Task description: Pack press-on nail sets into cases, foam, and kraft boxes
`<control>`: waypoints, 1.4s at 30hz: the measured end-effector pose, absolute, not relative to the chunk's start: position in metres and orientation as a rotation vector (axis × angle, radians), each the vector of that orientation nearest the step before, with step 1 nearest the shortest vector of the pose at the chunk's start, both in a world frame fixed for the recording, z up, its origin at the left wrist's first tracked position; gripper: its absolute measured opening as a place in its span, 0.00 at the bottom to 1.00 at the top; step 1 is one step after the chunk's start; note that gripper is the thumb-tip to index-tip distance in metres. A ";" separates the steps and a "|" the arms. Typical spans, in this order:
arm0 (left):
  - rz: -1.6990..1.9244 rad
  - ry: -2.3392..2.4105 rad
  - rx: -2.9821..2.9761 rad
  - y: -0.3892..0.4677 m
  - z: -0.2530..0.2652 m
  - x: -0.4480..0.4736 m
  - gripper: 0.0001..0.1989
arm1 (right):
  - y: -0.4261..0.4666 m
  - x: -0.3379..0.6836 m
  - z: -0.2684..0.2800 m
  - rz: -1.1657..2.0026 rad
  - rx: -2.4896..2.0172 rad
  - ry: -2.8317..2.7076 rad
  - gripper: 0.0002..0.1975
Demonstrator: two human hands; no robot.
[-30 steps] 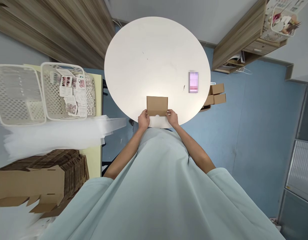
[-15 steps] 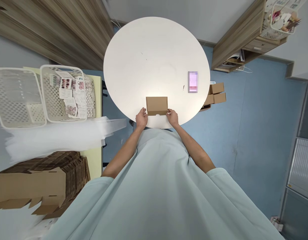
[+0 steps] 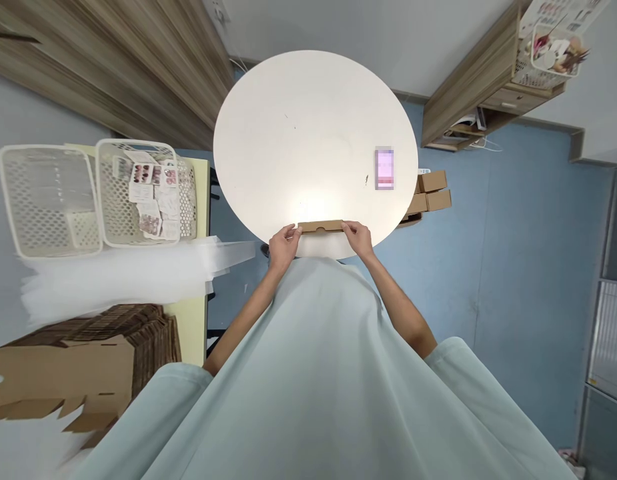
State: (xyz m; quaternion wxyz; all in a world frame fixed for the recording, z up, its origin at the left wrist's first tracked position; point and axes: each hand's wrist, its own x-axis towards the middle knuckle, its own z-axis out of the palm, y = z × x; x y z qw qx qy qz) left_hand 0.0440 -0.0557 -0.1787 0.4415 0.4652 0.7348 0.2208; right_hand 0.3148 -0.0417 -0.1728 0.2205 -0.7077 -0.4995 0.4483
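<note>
A small brown cardboard box is held near the front edge of the round white table, with a narrow side facing me and a half-round notch at its middle. My left hand pinches its left end between thumb and fingers. At the opposite end, my right hand grips the right corner the same way. The rest of the box is hidden behind the narrow side. A phone with a pixelated pink screen lies on the table's right part.
On the left, a yellowish side table carries white plastic baskets, one with nail-tip cards, white translucent sheets and stacked flat cardboard blanks. Folded brown boxes sit right of the round table. A wooden cabinet stands back right.
The box has been tipped so its narrow side now faces me instead of its broad top. Both hands have moved slightly, the right one outward, and grip its ends. My view has shifted a little.
</note>
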 end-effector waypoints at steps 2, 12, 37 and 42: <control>0.528 1.816 1.138 -0.054 -0.180 0.047 0.20 | -0.040 0.318 -0.171 1.267 -1.992 -1.381 0.17; 0.549 1.635 1.119 -0.047 -0.200 0.047 0.24 | -0.044 0.324 -0.186 1.422 -1.841 -1.323 0.26; 0.564 1.732 1.053 -0.048 -0.204 0.053 0.21 | -0.048 0.319 -0.203 1.411 -1.877 -1.177 0.25; 0.540 1.804 1.019 -0.040 -0.204 0.056 0.18 | -0.039 0.316 -0.206 1.326 -1.943 -1.213 0.21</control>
